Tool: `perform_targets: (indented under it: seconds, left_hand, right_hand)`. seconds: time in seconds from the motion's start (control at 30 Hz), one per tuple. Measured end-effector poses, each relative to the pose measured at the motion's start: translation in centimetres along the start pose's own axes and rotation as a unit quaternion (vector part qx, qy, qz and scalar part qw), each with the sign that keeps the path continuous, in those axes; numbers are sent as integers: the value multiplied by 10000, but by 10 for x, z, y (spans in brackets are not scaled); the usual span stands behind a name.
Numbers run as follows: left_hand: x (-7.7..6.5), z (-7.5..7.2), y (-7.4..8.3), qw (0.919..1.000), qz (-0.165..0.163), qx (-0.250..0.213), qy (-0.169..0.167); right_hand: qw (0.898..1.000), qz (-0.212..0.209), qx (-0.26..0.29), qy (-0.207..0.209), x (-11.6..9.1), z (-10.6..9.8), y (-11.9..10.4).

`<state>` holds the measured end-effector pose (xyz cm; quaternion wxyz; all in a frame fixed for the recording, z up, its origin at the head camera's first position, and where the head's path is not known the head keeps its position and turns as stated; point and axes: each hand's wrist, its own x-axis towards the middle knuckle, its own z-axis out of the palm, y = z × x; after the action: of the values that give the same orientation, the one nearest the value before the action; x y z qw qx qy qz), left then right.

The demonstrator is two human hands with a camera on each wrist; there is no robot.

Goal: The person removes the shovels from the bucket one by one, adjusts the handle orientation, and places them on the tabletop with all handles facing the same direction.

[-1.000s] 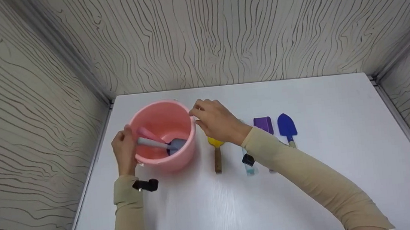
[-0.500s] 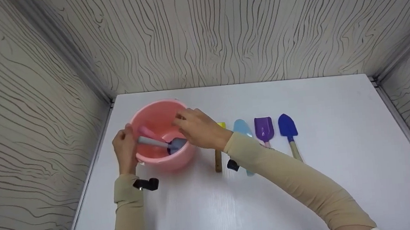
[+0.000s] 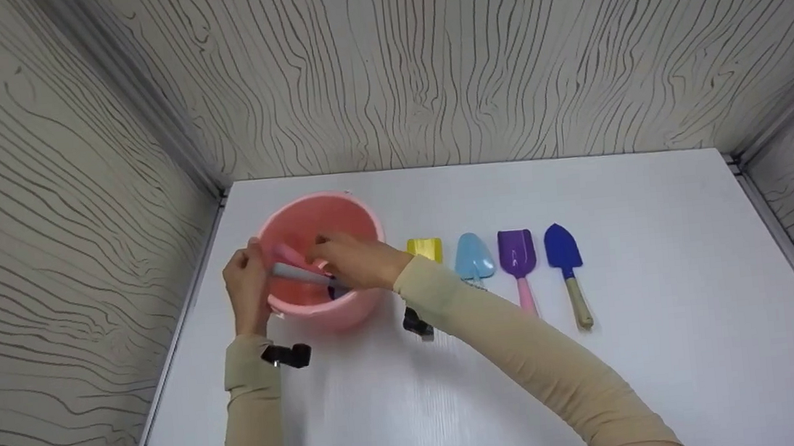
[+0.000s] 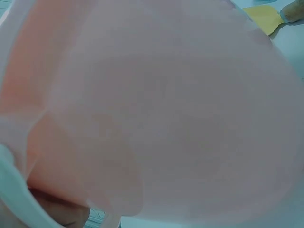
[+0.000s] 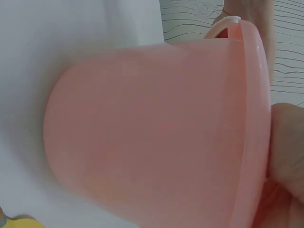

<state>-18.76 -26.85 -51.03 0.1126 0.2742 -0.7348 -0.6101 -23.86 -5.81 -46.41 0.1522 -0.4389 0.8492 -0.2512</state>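
A pink bucket (image 3: 319, 322) stands at the left of the white table, its mouth tilted toward the head camera. My left hand (image 3: 246, 288) grips its left rim; the bucket wall (image 4: 166, 118) fills most of the left wrist view. My right hand (image 3: 361, 261) reaches over the right rim into the bucket, fingers loosely bent close above the tools inside. Among these are a toy shovel with a grey handle (image 3: 298, 273) and a pink handle (image 3: 289, 255). The shovel's blade is mostly hidden behind the right hand. In the right wrist view the right hand (image 5: 287, 152) overlaps the rim.
Right of the bucket lie toy shovels in a row: yellow (image 3: 425, 250), light blue (image 3: 472, 256), purple (image 3: 516, 252) and dark blue (image 3: 562, 245). The right sleeve (image 3: 511, 350) partly covers several of them. Wood-patterned walls (image 3: 426, 67) stand at the back and sides.
My right hand has moved left from the bucket's right rim to inside it, uncovering more of the shovels in the row. The left hand keeps its grip on the rim.
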Motion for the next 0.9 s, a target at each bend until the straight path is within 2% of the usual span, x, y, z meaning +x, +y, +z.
perform_targets:
  seconds: [0.17,0.27,0.3,0.37,0.4,0.6,0.7,0.77,0.83,0.9]
  left_hand:
    - [2,1,1,10000,-45,54,-16]
    - [3,2,1,9999,-78,64,3]
    - [3,2,1,9999,-97,60,4]
    - [2,2,1,9999,-121,58,38]
    - [2,2,1,9999,-144,39,39]
    - [0,4,1,9998,-206,-76,-12]
    - [0,5,0,9997,-165,-148,-37]
    - [1,5,0,9998,-80,-154,27]
    - [1,4,-1,9999,-34,-125,50]
    - [1,4,-1,9999,24,-80,94]
  right_hand:
    - [9964,310,787,-108,11,11,0]
    - [9938,402,1024,-162,16,16,-1]
    - [9951,345,903,-189,17,17,-1]
    - [9932,419,1055,-257,19,19,-1]
    - [9950,358,894,-269,20,20,-1]
    - [9887,792,1155,-529,19,22,-1]
    - [9713,1349,1818,-729,19,22,-3]
    - [9505,1824,2369,-842,20,22,-5]
    - [9231,2400,2889,-826,21,22,-8]
    - [9052,2804,3117,-699,23,22,-11]
